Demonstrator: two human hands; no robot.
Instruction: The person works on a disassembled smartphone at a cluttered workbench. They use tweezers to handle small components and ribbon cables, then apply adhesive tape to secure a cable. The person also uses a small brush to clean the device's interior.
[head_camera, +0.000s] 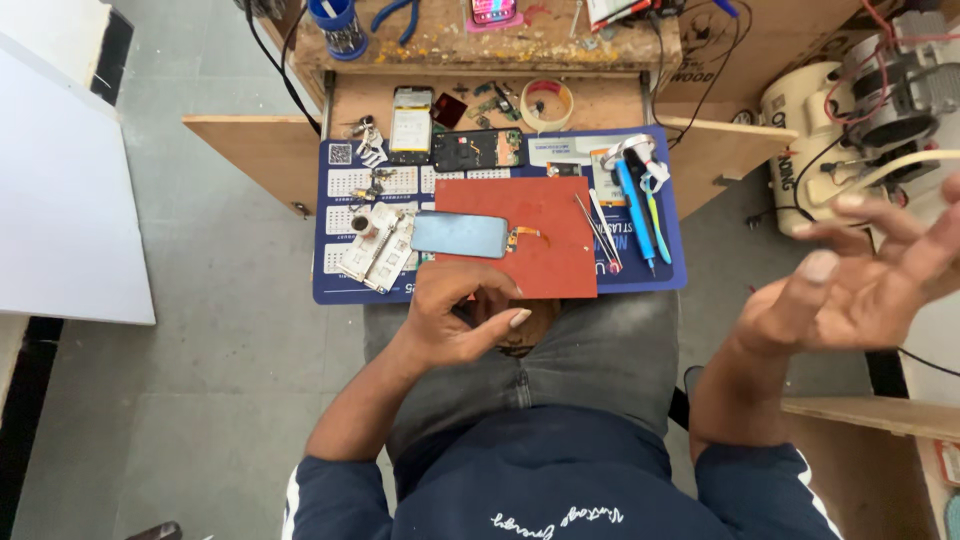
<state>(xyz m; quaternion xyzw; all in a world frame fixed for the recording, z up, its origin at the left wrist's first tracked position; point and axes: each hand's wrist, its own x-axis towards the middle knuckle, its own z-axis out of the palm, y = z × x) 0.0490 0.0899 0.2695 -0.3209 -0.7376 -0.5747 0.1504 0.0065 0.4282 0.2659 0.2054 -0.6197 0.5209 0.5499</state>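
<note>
At the near edge of the desk (260, 150), the left hand (462, 318) rests curled on the lap, grasping nothing, just below the red mat (545, 255). A phone screen panel (460, 235) lies flat across the mat's left edge. The right hand (860, 280) hangs raised off to the side, fingers spread and empty.

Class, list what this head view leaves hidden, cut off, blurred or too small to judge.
- Left hand: curled fingers hide whatever lies in its grip.
- Right hand: motion-blurred, fingertips cut by the right edge.
- Small parts on the blue mat: too small to identify.
- Workbench top: cut by the top edge.
</note>
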